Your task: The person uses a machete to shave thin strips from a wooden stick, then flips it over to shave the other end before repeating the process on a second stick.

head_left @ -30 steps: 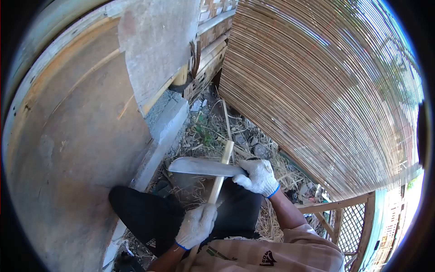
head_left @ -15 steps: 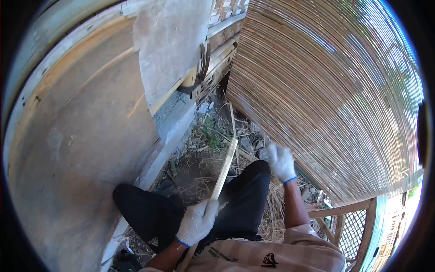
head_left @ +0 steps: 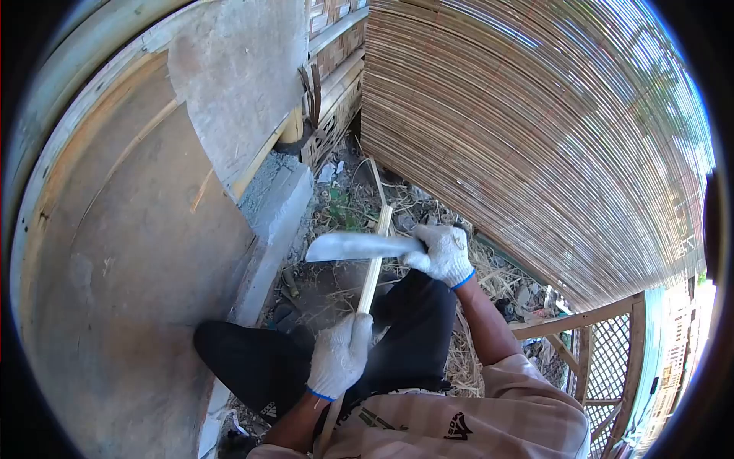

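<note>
My left hand (head_left: 340, 356), in a white knit glove with a blue cuff, is wrapped round a pale split bamboo strip (head_left: 370, 287). The strip slants up and away from my lap, its cut end above my knees. Gloved the same way, my right hand (head_left: 443, 254) grips the handle of a machete (head_left: 355, 246), its broad blade pointing left. In this view the blade crosses over the strip a little below its far end. The handle is mostly hidden in my fist.
A wooden panel (head_left: 138, 306) stands close on my left, above a concrete ledge (head_left: 283, 206). A bamboo slat screen (head_left: 520, 153) rises ahead and to the right. Dry shavings (head_left: 462, 367) litter the ground, and a lattice frame (head_left: 608, 359) stands at right.
My right hand has moved left and slightly down, bringing the machete blade into clear view across the strip. The left hand keeps its hold; the whole view has shifted somewhat.
</note>
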`<action>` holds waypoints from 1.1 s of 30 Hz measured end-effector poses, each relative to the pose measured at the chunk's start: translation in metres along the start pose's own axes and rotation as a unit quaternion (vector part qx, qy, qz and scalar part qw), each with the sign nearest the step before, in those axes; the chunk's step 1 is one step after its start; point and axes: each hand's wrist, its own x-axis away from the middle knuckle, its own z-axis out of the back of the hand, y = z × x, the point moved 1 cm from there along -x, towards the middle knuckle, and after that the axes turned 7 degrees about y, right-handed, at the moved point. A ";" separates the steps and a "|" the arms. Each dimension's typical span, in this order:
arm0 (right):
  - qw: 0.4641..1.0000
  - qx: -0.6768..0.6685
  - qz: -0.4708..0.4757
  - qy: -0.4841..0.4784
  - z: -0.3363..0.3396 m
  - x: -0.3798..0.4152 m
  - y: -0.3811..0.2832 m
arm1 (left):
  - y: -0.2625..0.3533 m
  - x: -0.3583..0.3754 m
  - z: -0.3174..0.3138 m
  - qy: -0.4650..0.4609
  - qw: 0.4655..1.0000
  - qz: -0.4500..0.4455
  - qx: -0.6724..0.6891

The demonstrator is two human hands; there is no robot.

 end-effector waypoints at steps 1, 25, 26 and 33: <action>0.998 0.000 -0.014 0.061 0.001 -0.006 0.007 | 0.005 -0.001 0.003 -0.011 1.000 0.006 0.001; 0.953 -0.108 -0.275 -0.066 -0.008 0.075 0.015 | -0.002 -0.010 0.021 -0.050 0.981 0.106 0.156; 0.941 -0.141 -0.294 -0.089 -0.001 0.071 0.005 | 0.000 -0.009 0.019 -0.047 0.981 0.109 0.155; 0.950 -0.221 -0.200 -0.088 0.022 0.040 -0.046 | 0.006 -0.007 0.015 -0.044 0.988 0.104 0.102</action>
